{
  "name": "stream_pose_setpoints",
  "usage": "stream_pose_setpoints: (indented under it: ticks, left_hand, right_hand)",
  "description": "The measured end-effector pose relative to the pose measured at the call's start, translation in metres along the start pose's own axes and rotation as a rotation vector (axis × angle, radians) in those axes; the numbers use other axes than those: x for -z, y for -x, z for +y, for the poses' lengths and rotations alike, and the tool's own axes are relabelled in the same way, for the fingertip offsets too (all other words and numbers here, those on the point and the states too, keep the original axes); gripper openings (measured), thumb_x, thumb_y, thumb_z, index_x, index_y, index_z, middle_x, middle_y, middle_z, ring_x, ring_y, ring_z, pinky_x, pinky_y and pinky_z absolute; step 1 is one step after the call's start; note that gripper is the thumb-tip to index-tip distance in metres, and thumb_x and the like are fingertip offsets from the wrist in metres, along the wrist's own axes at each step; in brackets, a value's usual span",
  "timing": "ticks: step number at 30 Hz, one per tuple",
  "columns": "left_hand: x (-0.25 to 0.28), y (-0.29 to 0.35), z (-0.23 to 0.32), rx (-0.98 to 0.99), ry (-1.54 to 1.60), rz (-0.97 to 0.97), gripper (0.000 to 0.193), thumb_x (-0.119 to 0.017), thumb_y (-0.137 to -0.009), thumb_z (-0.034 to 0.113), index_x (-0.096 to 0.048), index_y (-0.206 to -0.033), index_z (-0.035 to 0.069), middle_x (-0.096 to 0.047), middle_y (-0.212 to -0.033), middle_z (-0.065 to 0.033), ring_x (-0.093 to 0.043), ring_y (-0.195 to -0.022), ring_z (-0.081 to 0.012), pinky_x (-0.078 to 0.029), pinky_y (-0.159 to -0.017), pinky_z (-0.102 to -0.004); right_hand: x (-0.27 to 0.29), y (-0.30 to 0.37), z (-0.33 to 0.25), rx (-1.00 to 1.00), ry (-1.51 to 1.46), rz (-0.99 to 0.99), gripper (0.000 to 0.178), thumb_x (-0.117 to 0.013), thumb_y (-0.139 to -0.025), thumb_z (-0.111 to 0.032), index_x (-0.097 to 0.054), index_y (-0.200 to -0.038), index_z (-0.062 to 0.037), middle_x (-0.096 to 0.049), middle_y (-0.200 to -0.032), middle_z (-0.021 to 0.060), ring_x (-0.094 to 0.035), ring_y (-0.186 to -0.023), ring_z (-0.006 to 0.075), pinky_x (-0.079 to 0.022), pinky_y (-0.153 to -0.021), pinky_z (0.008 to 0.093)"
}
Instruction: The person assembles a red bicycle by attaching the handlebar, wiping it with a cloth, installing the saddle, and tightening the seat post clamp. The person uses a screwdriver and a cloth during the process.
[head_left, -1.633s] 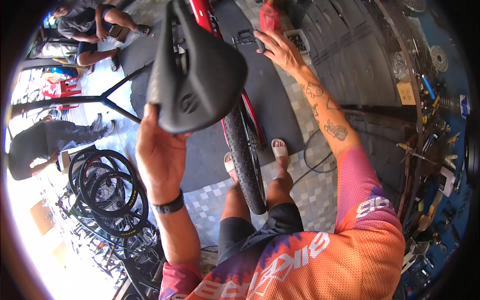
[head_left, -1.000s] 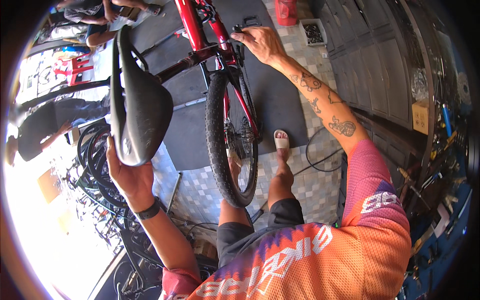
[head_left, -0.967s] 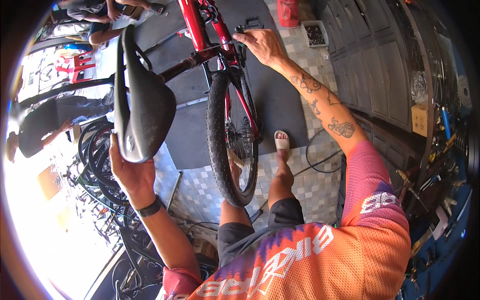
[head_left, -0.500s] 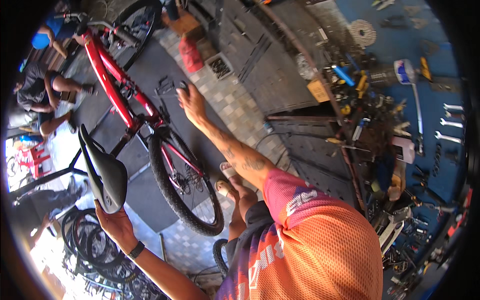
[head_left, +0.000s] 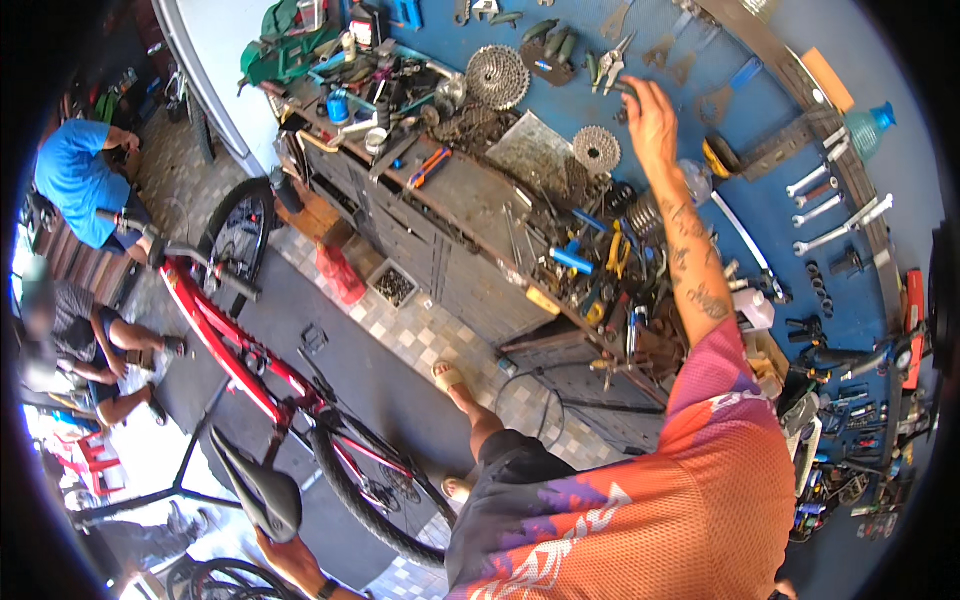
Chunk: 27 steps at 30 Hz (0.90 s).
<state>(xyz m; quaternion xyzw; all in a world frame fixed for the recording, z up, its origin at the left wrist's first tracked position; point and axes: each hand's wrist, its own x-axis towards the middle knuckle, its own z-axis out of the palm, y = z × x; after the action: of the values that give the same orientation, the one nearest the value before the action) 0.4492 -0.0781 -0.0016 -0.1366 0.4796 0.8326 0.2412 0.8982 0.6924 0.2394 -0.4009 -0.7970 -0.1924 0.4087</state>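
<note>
My left hand [head_left: 292, 556] is at the bottom edge, gripping the rear of a black bicycle saddle [head_left: 258, 488]. The saddle belongs to a red bicycle [head_left: 232, 352] standing on a dark mat, its rear wheel [head_left: 378, 492] beside my sandalled feet. My right hand [head_left: 650, 112] is raised to the blue tool wall [head_left: 760, 170], fingertips touching a small dark tool [head_left: 624, 88] hanging there. Whether the fingers grip that tool is unclear. A sprocket cluster [head_left: 597, 148] hangs just below this hand.
A long workbench [head_left: 470, 200] heaped with tools, pliers and a larger cassette [head_left: 497, 76] runs under the wall. Wrenches [head_left: 832, 198] hang at right. Two people [head_left: 78, 180] [head_left: 92, 342] sit at left. A red container [head_left: 340, 276] and a tray of small parts [head_left: 392, 285] stand on the tiled floor.
My right hand has left the bicycle's pedal area and risen to the tool wall. The view has swung right toward the bench; my left hand still holds the saddle.
</note>
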Motion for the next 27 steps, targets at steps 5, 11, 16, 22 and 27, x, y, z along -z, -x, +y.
stream_pose_setpoints:
  ticks: [5,11,16,22,27]
  left_hand:
    - [-0.039,0.03,0.004,-0.503,-1.074,0.275,0.06,-0.084,-0.09,0.029,-0.066,-0.134,-0.008,-0.068,-0.132,-0.0319,-0.068,-0.118,-0.0424,-0.055,-0.103,-0.0464]
    - [-0.092,0.052,0.01,-0.477,-1.717,0.344,0.066,-0.083,-0.09,0.032,-0.063,-0.135,-0.012,-0.068,-0.133,-0.0323,-0.066,-0.125,-0.0415,-0.052,-0.109,-0.0478]
    - [-0.101,0.06,0.024,-0.39,-1.922,0.248,0.064,-0.076,-0.094,0.038,-0.063,-0.134,-0.009,-0.066,-0.135,-0.0311,-0.064,-0.126,-0.0433,-0.051,-0.108,-0.0476]
    - [-0.059,0.04,0.036,0.132,-0.414,-0.074,0.062,-0.047,-0.113,0.043,-0.043,-0.16,0.003,-0.05,-0.161,-0.0219,-0.055,-0.143,-0.0349,-0.049,-0.117,-0.0471]
    - [-0.027,0.037,0.051,0.26,-0.217,-0.04,0.061,-0.057,-0.108,0.035,-0.045,-0.158,0.001,-0.056,-0.154,-0.0214,-0.057,-0.141,-0.0353,-0.048,-0.117,-0.0484]
  right_hand:
    - [-0.066,-0.077,0.074,0.288,0.068,-0.167,0.031,-0.069,-0.097,-0.005,-0.068,-0.127,-0.0087,-0.069,-0.112,0.0107,-0.065,-0.109,0.0339,-0.056,-0.094,0.045]
    - [-0.115,-0.096,0.107,0.328,0.026,-0.332,0.033,-0.069,-0.096,-0.001,-0.066,-0.129,-0.0079,-0.067,-0.115,0.0106,-0.064,-0.11,0.0337,-0.055,-0.096,0.0442]
    - [-0.125,-0.103,0.104,0.384,0.069,-0.302,0.036,-0.067,-0.094,0.001,-0.064,-0.13,-0.0057,-0.066,-0.118,0.015,-0.062,-0.114,0.0376,-0.051,-0.101,0.0481]
    - [-0.096,-0.025,0.042,0.114,0.161,-0.078,0.037,-0.074,-0.09,-0.01,-0.062,-0.125,-0.0034,-0.065,-0.118,0.0174,-0.063,-0.114,0.0376,-0.051,-0.099,0.0456]
    - [-0.043,0.148,-0.057,-0.244,-0.034,-1.252,0.043,-0.082,-0.087,-0.027,-0.062,-0.123,-0.0142,-0.068,-0.113,0.0186,-0.072,-0.101,0.0415,-0.057,-0.084,0.0535]
